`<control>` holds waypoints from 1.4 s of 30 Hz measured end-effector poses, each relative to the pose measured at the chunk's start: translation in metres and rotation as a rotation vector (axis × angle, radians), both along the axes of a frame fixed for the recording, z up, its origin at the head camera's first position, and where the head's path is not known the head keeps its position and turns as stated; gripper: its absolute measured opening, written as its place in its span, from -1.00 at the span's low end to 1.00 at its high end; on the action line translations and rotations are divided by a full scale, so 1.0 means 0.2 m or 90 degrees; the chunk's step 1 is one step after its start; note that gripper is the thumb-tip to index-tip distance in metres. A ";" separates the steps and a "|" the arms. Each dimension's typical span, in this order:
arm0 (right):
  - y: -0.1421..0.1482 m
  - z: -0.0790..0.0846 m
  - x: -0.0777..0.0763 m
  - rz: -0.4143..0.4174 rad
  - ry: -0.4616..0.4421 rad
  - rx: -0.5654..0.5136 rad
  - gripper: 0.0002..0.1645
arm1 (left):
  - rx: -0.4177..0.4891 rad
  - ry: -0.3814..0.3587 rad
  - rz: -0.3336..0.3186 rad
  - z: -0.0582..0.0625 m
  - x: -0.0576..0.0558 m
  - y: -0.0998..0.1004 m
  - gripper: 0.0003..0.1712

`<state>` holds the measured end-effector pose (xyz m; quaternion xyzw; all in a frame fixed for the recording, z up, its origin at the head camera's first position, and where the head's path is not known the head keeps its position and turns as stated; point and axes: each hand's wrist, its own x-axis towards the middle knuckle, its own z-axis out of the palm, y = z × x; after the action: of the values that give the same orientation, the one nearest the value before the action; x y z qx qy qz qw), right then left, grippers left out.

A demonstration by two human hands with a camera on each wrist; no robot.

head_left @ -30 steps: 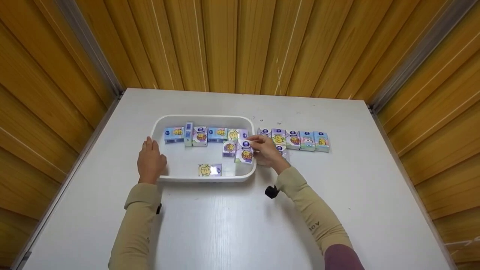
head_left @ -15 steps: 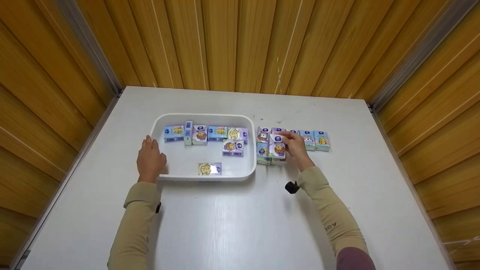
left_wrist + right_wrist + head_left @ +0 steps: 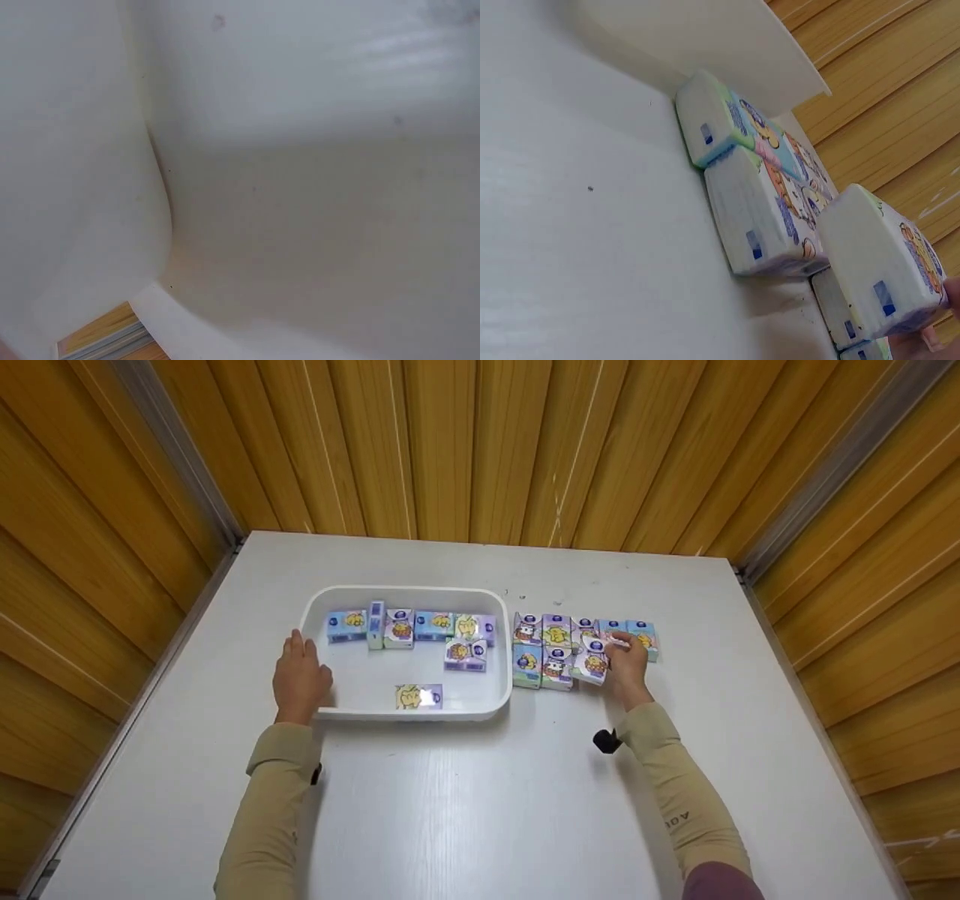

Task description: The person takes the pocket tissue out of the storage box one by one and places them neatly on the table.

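Observation:
My right hand [image 3: 628, 664] pinches a purple-and-white tissue pack [image 3: 590, 661] by its right edge. In the right wrist view this tissue pack [image 3: 877, 262] hangs tilted, close beside the front row of packs. That row holds a blue pack [image 3: 527, 666] and a purple one [image 3: 556, 669], set side by side. Behind it stands a longer row of packs [image 3: 556, 631]. My left hand [image 3: 300, 679] rests with extended fingers at the left rim of a white plastic tub [image 3: 405, 715]. White surfaces fill most of the left wrist view.
Inside the tub, several tissue packs [image 3: 433, 625] line the back wall, one standing on edge. One pack [image 3: 465, 654] lies near the right side and another [image 3: 418, 697] by the front wall. The white table [image 3: 450, 810] ends at wood-patterned panels [image 3: 510, 450].
My right hand has carried the tissue pack from over the tub's right side rightward to the end of the front row. The left hand stays at the rim.

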<state>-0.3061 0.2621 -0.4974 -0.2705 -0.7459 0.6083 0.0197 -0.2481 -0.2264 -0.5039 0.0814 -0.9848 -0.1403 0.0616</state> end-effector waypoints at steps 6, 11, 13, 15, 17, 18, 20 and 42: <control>0.04 -0.04 0.01 0.008 0.018 0.055 -0.53 | -0.005 -0.010 0.003 0.00 0.00 0.01 -0.39; 0.06 -0.08 0.01 0.034 0.021 0.092 -0.55 | -0.005 -0.007 -0.003 -0.01 0.00 0.00 -0.39; 0.06 -0.10 0.01 0.040 0.023 0.100 -0.56 | -0.001 -0.007 -0.003 -0.01 0.00 0.00 -0.40; 0.06 -0.11 0.01 0.045 0.025 0.108 -0.57 | 0.000 -0.009 -0.003 -0.01 0.00 0.00 -0.40; 0.06 -0.12 0.00 0.049 0.022 0.111 -0.59 | -0.003 -0.012 -0.002 0.00 0.00 0.00 -0.40; 0.06 -0.13 0.00 0.052 0.021 0.113 -0.59 | -0.005 -0.014 -0.002 0.00 0.00 0.00 -0.40; 0.05 -0.13 0.01 0.057 0.016 0.116 -0.60 | -0.010 -0.017 -0.002 0.00 0.00 0.00 -0.40; -0.04 -0.11 0.01 -0.030 0.020 -0.051 -0.48 | -0.027 0.010 -0.019 -0.01 0.00 -0.01 -0.48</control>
<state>-0.3042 0.2536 -0.5189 -0.2785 -0.7139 0.6415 0.0348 -0.2479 -0.2276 -0.5062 0.0639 -0.9882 -0.1212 0.0687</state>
